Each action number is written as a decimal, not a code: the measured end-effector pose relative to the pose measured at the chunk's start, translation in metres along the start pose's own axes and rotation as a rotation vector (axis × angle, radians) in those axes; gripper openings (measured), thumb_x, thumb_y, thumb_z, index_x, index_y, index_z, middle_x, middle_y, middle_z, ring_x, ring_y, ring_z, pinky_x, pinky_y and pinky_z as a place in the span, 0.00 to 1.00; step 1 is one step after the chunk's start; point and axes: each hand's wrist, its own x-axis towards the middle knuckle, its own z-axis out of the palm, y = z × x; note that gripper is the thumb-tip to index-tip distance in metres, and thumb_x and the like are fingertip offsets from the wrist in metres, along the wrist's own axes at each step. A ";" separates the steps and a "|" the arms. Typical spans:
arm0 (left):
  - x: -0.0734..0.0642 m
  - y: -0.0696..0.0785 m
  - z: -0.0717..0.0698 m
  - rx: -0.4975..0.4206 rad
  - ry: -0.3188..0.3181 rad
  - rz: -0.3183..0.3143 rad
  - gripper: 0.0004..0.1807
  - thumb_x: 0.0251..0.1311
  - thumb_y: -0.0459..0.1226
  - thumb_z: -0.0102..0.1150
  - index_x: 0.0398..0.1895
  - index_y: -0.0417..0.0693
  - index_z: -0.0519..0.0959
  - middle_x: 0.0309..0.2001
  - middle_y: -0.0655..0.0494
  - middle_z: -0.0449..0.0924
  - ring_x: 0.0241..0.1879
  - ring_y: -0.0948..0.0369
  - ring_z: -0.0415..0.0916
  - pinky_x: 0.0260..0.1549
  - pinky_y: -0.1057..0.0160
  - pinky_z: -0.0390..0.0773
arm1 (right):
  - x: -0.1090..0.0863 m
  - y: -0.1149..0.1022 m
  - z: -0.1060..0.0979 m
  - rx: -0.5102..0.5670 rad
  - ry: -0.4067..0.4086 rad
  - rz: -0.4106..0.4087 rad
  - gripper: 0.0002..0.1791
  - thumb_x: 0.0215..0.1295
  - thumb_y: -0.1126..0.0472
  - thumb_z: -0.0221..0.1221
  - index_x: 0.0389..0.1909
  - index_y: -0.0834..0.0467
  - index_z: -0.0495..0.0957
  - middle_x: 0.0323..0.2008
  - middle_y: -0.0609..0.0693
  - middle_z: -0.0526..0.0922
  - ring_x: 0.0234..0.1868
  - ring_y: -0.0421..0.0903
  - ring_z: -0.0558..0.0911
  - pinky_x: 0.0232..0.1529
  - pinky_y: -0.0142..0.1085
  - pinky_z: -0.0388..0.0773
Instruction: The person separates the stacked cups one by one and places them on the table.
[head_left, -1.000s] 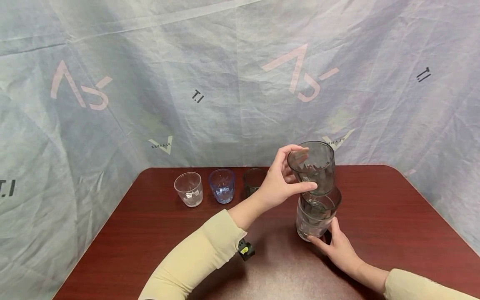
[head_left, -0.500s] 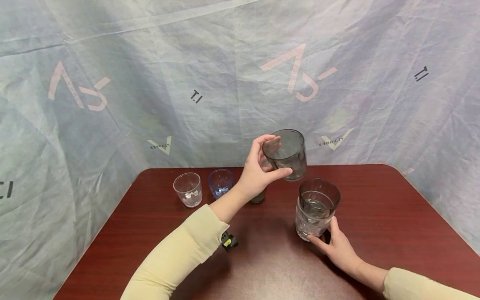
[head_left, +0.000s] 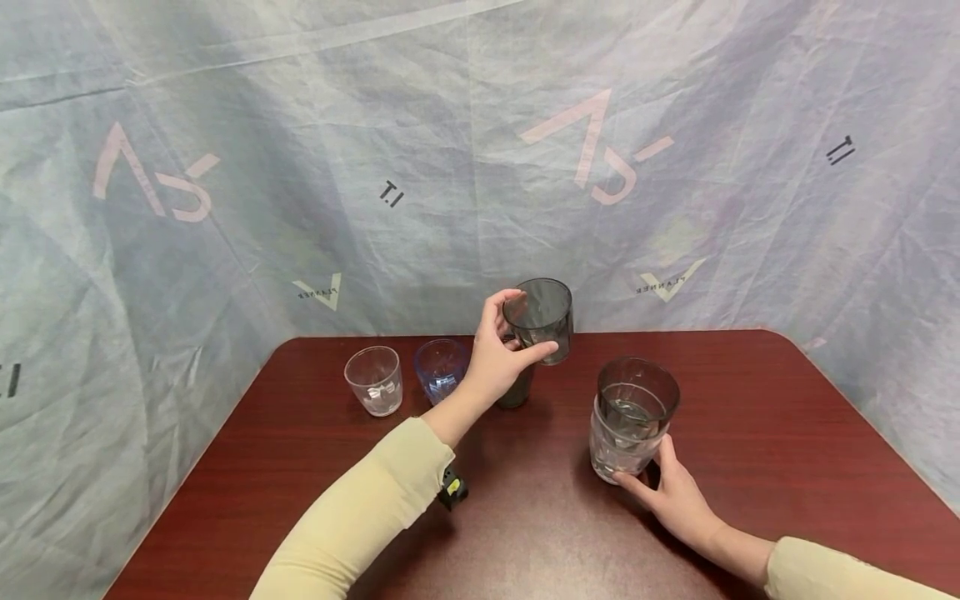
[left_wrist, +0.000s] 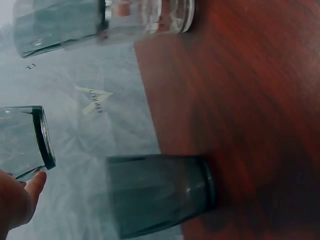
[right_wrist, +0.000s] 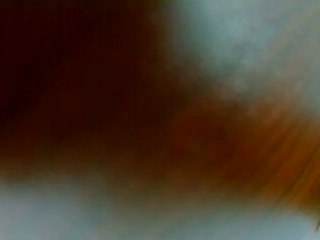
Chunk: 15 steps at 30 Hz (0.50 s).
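Observation:
In the head view my left hand (head_left: 491, 358) holds a smoky grey glass (head_left: 546, 325) upright above the table, thumb on the near side and fingers behind. The left wrist view has this held glass (left_wrist: 20, 142) at its left edge. Just below stands another smoky glass (head_left: 515, 393), partly hidden by that hand. To the right, my right hand (head_left: 678, 492) grips the lower part of a clear glass (head_left: 618, 457) on the table. A third smoky glass (head_left: 637, 385) sits nested in the clear one. The right wrist view is only a dark blur.
On the left of the table (head_left: 750, 433) stand a clear glass (head_left: 375, 383) and a blue-tinted glass (head_left: 441, 371), the latter partly covered by the left hand and forearm. A pale printed cloth (head_left: 450, 125) hangs behind the table's back edge.
My left hand has carried the smoky glass leftward from above the stack, rising and then dropping a little over the standing smoky glass. The right hand and its stack have stayed in place.

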 end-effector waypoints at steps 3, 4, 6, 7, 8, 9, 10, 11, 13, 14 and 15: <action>-0.002 -0.011 0.008 0.005 0.015 0.012 0.43 0.48 0.30 0.75 0.66 0.50 0.61 0.65 0.53 0.65 0.60 0.55 0.69 0.42 0.59 0.72 | 0.000 0.000 0.000 0.003 -0.004 0.004 0.41 0.56 0.61 0.71 0.64 0.61 0.56 0.56 0.64 0.76 0.59 0.25 0.65 0.53 0.15 0.54; -0.003 -0.014 0.011 0.007 0.019 0.015 0.43 0.48 0.31 0.75 0.66 0.50 0.61 0.65 0.54 0.65 0.59 0.55 0.69 0.42 0.60 0.73 | 0.000 0.000 0.000 0.003 -0.004 0.007 0.41 0.56 0.61 0.71 0.64 0.61 0.56 0.56 0.64 0.76 0.59 0.25 0.64 0.53 0.15 0.54; -0.004 -0.020 0.018 0.010 0.027 0.017 0.43 0.47 0.31 0.76 0.65 0.51 0.61 0.64 0.55 0.66 0.59 0.56 0.69 0.42 0.60 0.74 | 0.000 0.000 0.000 0.008 -0.004 0.009 0.42 0.56 0.61 0.70 0.64 0.61 0.55 0.56 0.64 0.76 0.59 0.25 0.64 0.53 0.15 0.54; -0.004 -0.022 0.022 0.010 0.031 0.015 0.43 0.47 0.32 0.76 0.65 0.51 0.61 0.64 0.55 0.66 0.59 0.57 0.70 0.43 0.60 0.74 | 0.000 0.000 0.000 0.010 -0.005 0.010 0.42 0.56 0.61 0.70 0.65 0.61 0.55 0.56 0.65 0.76 0.59 0.25 0.64 0.53 0.15 0.54; -0.005 -0.024 0.026 0.012 0.033 0.011 0.43 0.47 0.32 0.76 0.65 0.51 0.61 0.64 0.56 0.66 0.59 0.57 0.69 0.43 0.59 0.75 | 0.000 -0.001 0.000 0.011 -0.006 0.008 0.42 0.56 0.61 0.70 0.65 0.61 0.55 0.56 0.65 0.76 0.59 0.26 0.64 0.53 0.15 0.54; -0.006 -0.026 0.029 0.019 0.034 0.007 0.43 0.47 0.32 0.76 0.65 0.51 0.61 0.63 0.57 0.66 0.59 0.57 0.69 0.44 0.59 0.75 | 0.000 -0.001 0.001 0.015 -0.007 0.008 0.42 0.56 0.61 0.70 0.65 0.61 0.55 0.56 0.65 0.75 0.59 0.26 0.64 0.53 0.15 0.54; -0.006 -0.027 0.033 0.026 0.033 0.000 0.43 0.47 0.32 0.76 0.65 0.52 0.61 0.64 0.58 0.66 0.60 0.58 0.69 0.45 0.58 0.75 | 0.000 -0.001 0.001 0.015 -0.008 0.007 0.42 0.56 0.61 0.70 0.65 0.61 0.54 0.56 0.65 0.75 0.59 0.26 0.65 0.53 0.15 0.54; -0.007 -0.028 0.036 0.033 0.029 -0.006 0.44 0.47 0.33 0.77 0.66 0.52 0.61 0.64 0.58 0.65 0.61 0.58 0.68 0.46 0.57 0.75 | 0.000 -0.002 0.001 0.016 -0.009 0.006 0.42 0.57 0.61 0.70 0.65 0.61 0.54 0.56 0.65 0.75 0.59 0.27 0.65 0.53 0.15 0.55; -0.007 -0.031 0.042 0.046 0.020 -0.015 0.44 0.47 0.33 0.77 0.66 0.53 0.61 0.64 0.58 0.66 0.61 0.58 0.68 0.48 0.56 0.75 | 0.000 -0.002 0.000 0.014 -0.010 0.006 0.42 0.57 0.61 0.70 0.66 0.61 0.54 0.56 0.65 0.75 0.59 0.27 0.65 0.53 0.15 0.55; -0.008 -0.032 0.046 0.055 0.014 -0.020 0.45 0.47 0.34 0.77 0.66 0.53 0.60 0.64 0.56 0.66 0.62 0.58 0.68 0.49 0.55 0.75 | 0.000 -0.002 0.000 0.015 -0.011 0.007 0.43 0.57 0.61 0.70 0.66 0.61 0.53 0.57 0.65 0.75 0.59 0.27 0.65 0.53 0.15 0.55; -0.008 -0.034 0.048 0.061 0.008 -0.026 0.45 0.47 0.34 0.77 0.66 0.53 0.60 0.64 0.55 0.66 0.62 0.57 0.68 0.50 0.55 0.75 | 0.000 -0.002 0.000 0.016 -0.016 0.010 0.43 0.57 0.61 0.70 0.67 0.61 0.53 0.57 0.65 0.75 0.59 0.27 0.65 0.53 0.15 0.55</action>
